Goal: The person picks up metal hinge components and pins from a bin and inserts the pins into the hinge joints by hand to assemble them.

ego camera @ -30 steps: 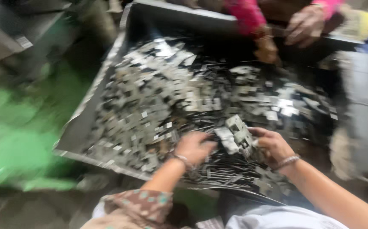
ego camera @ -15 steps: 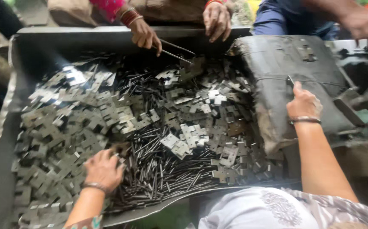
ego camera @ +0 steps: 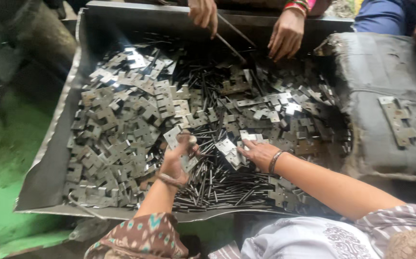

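Pinching a flat metal hinge plate [ego camera: 173, 136] between thumb and fingers, our left hand [ego camera: 176, 160] holds it just above the heap, its fingers curled tight around it. Just beside, our right hand [ego camera: 258, 152] lies spread and loose on a small cluster of plates [ego camera: 231, 149], gripping nothing. Thin steel pins [ego camera: 212, 184] lie beneath, all inside the dented metal tray [ego camera: 45, 172]. Another person's hands [ego camera: 287, 33] work the far edge.

Two bare forearms reach forward from the bottom of the view. The left hand [ego camera: 178, 160] is raised slightly, fingers curled closed with the thumb on top, a bangle at the wrist. The right hand [ego camera: 258, 153] lies lower, palm down, fingers pointing left and loosely spread, bangles at its wrist.
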